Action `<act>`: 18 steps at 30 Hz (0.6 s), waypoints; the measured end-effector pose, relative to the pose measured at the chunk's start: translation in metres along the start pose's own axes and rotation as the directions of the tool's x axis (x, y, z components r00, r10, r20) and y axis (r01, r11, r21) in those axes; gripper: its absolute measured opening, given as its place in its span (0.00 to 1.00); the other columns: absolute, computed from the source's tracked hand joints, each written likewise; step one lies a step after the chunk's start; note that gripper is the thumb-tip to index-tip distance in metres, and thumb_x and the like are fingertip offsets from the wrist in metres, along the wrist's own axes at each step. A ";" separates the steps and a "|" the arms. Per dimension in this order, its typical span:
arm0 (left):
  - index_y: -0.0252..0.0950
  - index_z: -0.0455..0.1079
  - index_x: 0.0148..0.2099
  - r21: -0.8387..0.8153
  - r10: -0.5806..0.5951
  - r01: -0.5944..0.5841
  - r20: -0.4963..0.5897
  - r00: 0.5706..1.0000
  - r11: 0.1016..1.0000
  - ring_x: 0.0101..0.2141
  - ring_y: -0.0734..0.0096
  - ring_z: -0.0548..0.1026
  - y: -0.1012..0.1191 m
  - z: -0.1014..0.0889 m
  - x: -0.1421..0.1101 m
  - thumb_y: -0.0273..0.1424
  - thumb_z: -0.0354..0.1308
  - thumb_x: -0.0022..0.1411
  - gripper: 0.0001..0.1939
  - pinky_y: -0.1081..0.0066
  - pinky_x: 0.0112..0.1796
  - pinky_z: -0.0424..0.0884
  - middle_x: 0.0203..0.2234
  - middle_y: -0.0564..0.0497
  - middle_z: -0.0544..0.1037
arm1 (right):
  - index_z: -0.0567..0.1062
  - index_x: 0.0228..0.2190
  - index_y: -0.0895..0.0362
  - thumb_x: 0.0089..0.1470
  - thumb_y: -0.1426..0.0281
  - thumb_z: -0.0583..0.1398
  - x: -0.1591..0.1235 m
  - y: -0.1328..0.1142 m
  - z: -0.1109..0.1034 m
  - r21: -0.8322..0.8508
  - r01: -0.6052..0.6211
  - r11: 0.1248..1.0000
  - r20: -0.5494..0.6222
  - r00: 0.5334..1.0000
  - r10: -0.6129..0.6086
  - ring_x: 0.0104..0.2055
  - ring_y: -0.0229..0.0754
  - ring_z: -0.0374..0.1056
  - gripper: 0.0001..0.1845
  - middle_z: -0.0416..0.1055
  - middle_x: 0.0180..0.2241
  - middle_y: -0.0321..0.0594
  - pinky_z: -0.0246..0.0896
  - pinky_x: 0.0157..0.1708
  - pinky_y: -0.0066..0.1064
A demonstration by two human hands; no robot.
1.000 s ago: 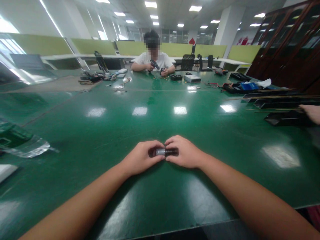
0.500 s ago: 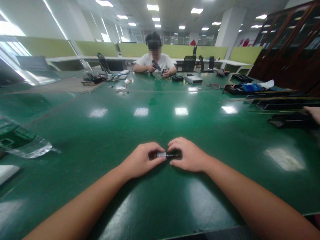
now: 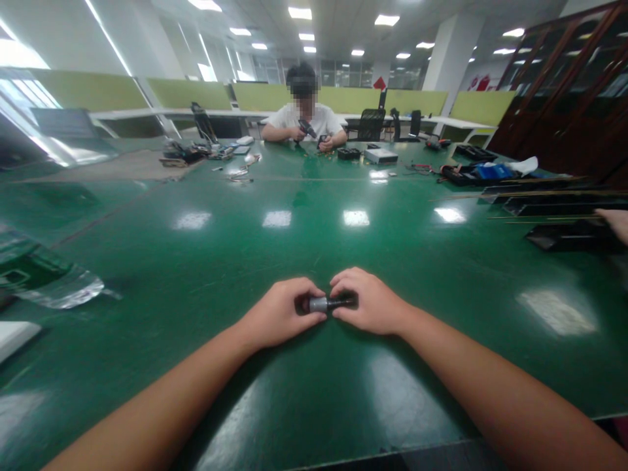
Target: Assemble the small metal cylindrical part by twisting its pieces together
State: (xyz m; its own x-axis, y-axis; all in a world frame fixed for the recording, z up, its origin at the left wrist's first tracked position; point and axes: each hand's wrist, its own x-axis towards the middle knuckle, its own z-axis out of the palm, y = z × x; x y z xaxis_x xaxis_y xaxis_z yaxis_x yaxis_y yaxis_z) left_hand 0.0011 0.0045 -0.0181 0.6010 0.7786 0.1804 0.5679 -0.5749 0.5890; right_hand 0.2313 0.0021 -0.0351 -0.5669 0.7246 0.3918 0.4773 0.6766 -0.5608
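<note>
**Two hands set about one small cylinder**

We see the left hand (image 3: 279,311) and the right hand (image 3: 369,302) facing each other, both partly curled, with a narrow gap between their fingertips. Between them, crosswise and close over the green counter (image 3: 245,248), lies a slim cylinder (image 3: 318,304), its grey section toward the left hand and its narrower dark section (image 3: 340,303) toward the right. Fingers pass on the far side and thumbs on the near side. We cannot tell how firmly either hand grips it, or whether it rests on the counter; the palms hide both ends.

We take the paired cupping as a way to steady a round piece from both ends and stop it rolling. Its central place probably suits an equal reach for both arms.

At left, a clear bottle (image 3: 46,271) lies on its side, well apart from the hands, which seems to leave elbow room. Across the counter, a co-worker (image 3: 321,118) holds a dark tool (image 3: 307,128) angled toward a small dark part (image 3: 322,140), presumably to bring tip and part together. At right, another person's hand (image 3: 615,222) is beside black channel-like pieces (image 3: 554,235).
</note>
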 end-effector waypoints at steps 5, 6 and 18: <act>0.36 0.75 0.41 0.000 -0.008 0.008 0.001 1.000 1.000 0.32 0.69 0.74 -0.002 0.002 0.000 0.33 0.64 0.57 0.09 0.72 0.34 0.69 0.32 0.51 0.77 | 0.77 0.37 0.55 0.50 0.73 0.65 0.001 0.000 0.002 -0.001 0.003 1.000 0.013 1.000 -0.003 0.49 0.44 0.67 0.09 0.74 0.44 0.42 0.62 0.51 0.38; 0.36 0.75 0.41 -0.002 -0.013 0.013 0.003 1.000 1.000 0.32 0.69 0.74 -0.003 0.002 0.000 0.34 0.64 0.57 0.09 0.72 0.33 0.69 0.31 0.51 0.77 | 0.78 0.36 0.55 0.50 0.73 0.65 0.001 0.000 0.003 -0.001 0.006 1.000 0.015 1.000 -0.006 0.48 0.44 0.67 0.09 0.74 0.44 0.42 0.62 0.51 0.38; 0.36 0.75 0.40 -0.002 -0.035 0.035 -0.018 0.999 0.999 0.31 0.68 0.75 -0.002 0.004 0.000 0.34 0.63 0.57 0.09 0.72 0.33 0.69 0.31 0.51 0.77 | 0.79 0.34 0.55 0.50 0.73 0.66 0.003 0.002 0.007 -0.001 -0.012 1.000 -0.007 1.000 0.012 0.46 0.44 0.68 0.06 0.75 0.42 0.41 0.63 0.49 0.37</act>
State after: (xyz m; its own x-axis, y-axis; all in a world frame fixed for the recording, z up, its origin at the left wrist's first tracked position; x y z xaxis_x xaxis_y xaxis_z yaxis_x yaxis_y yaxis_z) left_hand 0.0025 0.0043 -0.0222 0.5710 0.8024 0.1738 0.5873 -0.5471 0.5964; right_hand 0.2261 0.0051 -0.0400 -0.5567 0.7335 0.3899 0.4846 0.6680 -0.5647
